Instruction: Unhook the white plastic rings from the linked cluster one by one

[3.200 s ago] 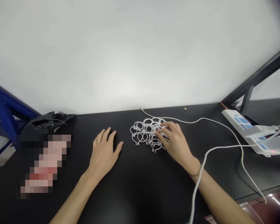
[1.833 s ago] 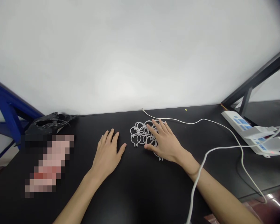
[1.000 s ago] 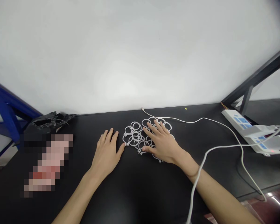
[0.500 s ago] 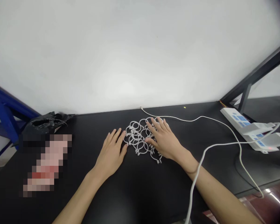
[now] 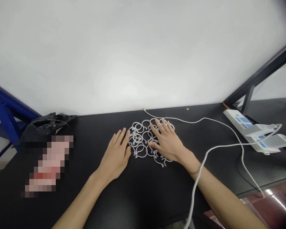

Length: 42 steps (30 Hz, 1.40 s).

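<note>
A loose, overlapping spread of white rings with small clip-like ends [image 5: 141, 149] lies on the black tabletop [image 5: 133, 197]. My right hand [image 5: 168, 140] rests flat over the right part of the spread, fingers apart, covering several rings. At the left edge of the rings is my left hand [image 5: 116, 154], palm down with its fingers stretched out. Its fingertips and thumb are close against the outermost rings; whether they touch is hard to tell. Neither hand grips a ring.
A white power strip [image 5: 246, 128] with plugged-in adapters sits at the right. Its white cable [image 5: 219, 148] loops over my right forearm. A torn black plastic bag [image 5: 46, 124] lies at the left, with a pixelated item [image 5: 54, 159] before it. A white wall [image 5: 133, 57] stands behind.
The rings under my right hand have spread a little, with more showing at its right side. My left hand stays nearly in place. The view has shifted slightly.
</note>
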Motion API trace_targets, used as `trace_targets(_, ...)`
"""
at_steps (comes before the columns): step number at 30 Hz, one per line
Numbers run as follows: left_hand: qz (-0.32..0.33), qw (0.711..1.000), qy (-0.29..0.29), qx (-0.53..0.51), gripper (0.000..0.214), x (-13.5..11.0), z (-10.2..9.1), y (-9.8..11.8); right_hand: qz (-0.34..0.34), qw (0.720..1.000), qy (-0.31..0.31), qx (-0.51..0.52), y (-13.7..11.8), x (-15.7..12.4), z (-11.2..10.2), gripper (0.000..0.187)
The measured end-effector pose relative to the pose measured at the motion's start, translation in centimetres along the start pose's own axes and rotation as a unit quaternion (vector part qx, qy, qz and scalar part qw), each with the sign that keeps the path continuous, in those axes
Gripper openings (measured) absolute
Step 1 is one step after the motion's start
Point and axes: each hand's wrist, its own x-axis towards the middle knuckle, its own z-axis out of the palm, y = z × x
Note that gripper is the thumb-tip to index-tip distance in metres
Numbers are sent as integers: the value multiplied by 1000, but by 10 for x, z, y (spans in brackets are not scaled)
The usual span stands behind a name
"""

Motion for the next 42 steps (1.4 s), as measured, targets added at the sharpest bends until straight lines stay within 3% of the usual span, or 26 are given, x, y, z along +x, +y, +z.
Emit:
trace_targets(6, 76, 996, 44, -14, 70, 19, 4, 11, -36, 999, 23, 7, -5, 0, 5, 82)
trace_targets(12, 89, 996, 5, 0, 74, 43, 10, 10, 0, 999, 32, -4, 2, 2, 5, 83)
trace_targets(16, 92, 996, -5, 6, 72, 44, 8, 11, 16, 999, 28, -4, 1, 3, 5, 85)
trace_targets(23, 103, 994, -5, 31, 73, 44, 3, 13, -25, 997, -5, 72, -2, 9, -5, 78)
trace_targets(29, 120, 992, -16, 28, 77, 50, 3, 17, -13, 984, 95, 147, 24, 3, -10, 59)
trace_targets(35, 96, 995, 1, 14, 75, 48, 1, 12, 10, 983, 144, 109, 45, -2, 2, 47)
trace_targets(42, -18, 999, 43, 3, 66, 20, 0, -19, 44, 962, 207, 170, 49, -11, 6, 41)
